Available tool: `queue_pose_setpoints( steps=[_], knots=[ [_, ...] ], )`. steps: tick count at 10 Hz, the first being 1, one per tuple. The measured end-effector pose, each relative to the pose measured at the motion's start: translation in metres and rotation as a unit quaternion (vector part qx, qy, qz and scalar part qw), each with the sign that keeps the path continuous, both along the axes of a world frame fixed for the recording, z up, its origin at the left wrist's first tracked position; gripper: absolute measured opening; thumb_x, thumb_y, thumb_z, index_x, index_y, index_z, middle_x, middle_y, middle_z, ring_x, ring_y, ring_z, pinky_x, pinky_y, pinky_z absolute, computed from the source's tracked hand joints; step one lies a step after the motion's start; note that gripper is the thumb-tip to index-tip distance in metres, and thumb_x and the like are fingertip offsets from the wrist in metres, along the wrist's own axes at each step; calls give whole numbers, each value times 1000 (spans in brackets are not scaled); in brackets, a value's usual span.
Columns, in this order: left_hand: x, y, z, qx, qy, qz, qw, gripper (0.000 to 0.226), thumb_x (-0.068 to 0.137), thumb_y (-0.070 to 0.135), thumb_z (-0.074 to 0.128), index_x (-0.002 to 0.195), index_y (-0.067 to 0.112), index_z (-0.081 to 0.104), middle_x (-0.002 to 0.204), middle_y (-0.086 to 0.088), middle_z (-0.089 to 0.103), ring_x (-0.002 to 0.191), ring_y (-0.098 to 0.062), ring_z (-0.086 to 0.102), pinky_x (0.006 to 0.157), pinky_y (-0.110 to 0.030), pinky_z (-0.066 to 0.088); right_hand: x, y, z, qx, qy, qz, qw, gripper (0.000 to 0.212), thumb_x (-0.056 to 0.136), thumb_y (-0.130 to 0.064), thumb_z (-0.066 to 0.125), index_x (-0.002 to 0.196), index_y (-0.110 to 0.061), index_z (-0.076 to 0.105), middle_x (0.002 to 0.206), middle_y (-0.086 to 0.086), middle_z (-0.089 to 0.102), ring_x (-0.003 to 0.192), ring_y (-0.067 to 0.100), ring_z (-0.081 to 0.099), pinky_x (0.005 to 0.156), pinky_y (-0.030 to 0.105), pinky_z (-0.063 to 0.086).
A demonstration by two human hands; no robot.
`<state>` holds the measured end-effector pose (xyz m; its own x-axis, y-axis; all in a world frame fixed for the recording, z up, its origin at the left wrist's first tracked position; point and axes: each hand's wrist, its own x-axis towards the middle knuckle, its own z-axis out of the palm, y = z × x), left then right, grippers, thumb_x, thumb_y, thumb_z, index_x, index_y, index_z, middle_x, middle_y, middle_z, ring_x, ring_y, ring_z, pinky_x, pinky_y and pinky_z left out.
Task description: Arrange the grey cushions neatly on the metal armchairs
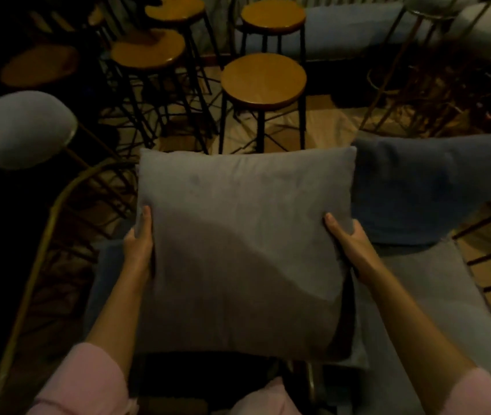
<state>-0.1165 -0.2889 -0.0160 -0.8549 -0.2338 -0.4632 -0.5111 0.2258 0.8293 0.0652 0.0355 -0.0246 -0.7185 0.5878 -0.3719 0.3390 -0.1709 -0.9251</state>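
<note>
A square grey cushion [244,244] fills the middle of the view, held over a metal armchair [43,235] with a curved brass-coloured frame. My left hand [139,247] grips its left edge and my right hand [349,247] grips its right edge. Under it lies a grey seat cushion [412,283]. A second, bluish-grey cushion [436,187] stands to the right, touching the held one at its upper right corner. The seat directly beneath the held cushion is hidden.
Several round wooden stools [263,79] on black legs stand just beyond the armchair. A padded grey stool [19,127] is at the left, and others [489,25] are at the far right. Wooden floor shows between the legs. The room is dim.
</note>
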Motion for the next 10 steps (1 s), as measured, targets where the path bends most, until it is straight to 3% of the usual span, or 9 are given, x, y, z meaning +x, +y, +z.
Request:
queue_pose_setpoints(
  steps=[1,2,3,4,5,7,8,9,10],
  knots=[
    [-62,-61,20,8,24,25,999,81,83,74,46,134,13,56,143,-13,54,127,-33,53,94,-33,43,-85,-61,10,16,17,8,1000,119,40,-81,77,136,-16,54,130,3,65,113,17,65,102,37,51],
    [-98,-81,32,7,69,21,997,85,81,75,48,141,14,48,147,-12,49,135,-32,47,109,-38,40,-131,-86,17,36,42,4,998,114,37,-86,74,131,-23,56,127,-3,64,112,14,64,95,29,52],
    [-145,-99,48,38,59,32,997,103,75,82,46,149,12,33,155,-12,39,139,-32,41,110,-41,39,-182,-105,18,12,35,4,999,122,43,-84,75,146,-24,45,139,-3,58,122,20,58,101,37,50],
    [-188,-122,38,20,14,27,999,142,41,105,35,151,15,31,158,-11,34,141,-30,39,116,-47,32,-217,-114,18,-35,42,20,998,115,50,-78,79,147,-29,43,140,-5,57,125,20,56,106,42,47],
    [-214,-132,26,61,22,18,998,129,46,100,43,148,20,37,154,-5,40,138,-26,45,113,-46,38,-245,-122,7,-37,54,46,997,98,64,-71,77,146,-30,42,141,-7,56,128,18,54,109,45,45],
    [-247,-150,-51,59,-62,-49,995,145,30,107,35,147,21,39,152,-11,44,136,-35,46,112,-52,39,-265,-120,-48,-31,-97,76,992,92,68,-71,74,146,-51,27,146,-13,42,134,19,42,106,53,40],
    [-235,-145,-75,40,-122,-123,984,115,66,93,36,151,15,29,150,-13,45,131,-37,50,107,-50,44,-257,-148,-63,-59,-138,68,986,90,85,-47,70,155,-34,15,157,2,33,139,34,39,103,51,45],
    [-232,-135,-76,10,-86,-124,989,96,84,78,35,153,13,22,155,-15,36,136,-39,43,110,-53,40,-254,-157,-74,-43,-151,44,987,83,90,-47,65,156,-31,16,159,5,33,139,36,41,93,44,48],
    [-229,-127,-72,-44,-16,-94,994,76,96,58,38,153,10,23,158,-13,30,142,-36,34,116,-44,33,-247,-166,-72,-49,-147,17,988,80,92,-46,62,156,-31,16,159,6,32,139,35,41,104,49,46]
  ],
)
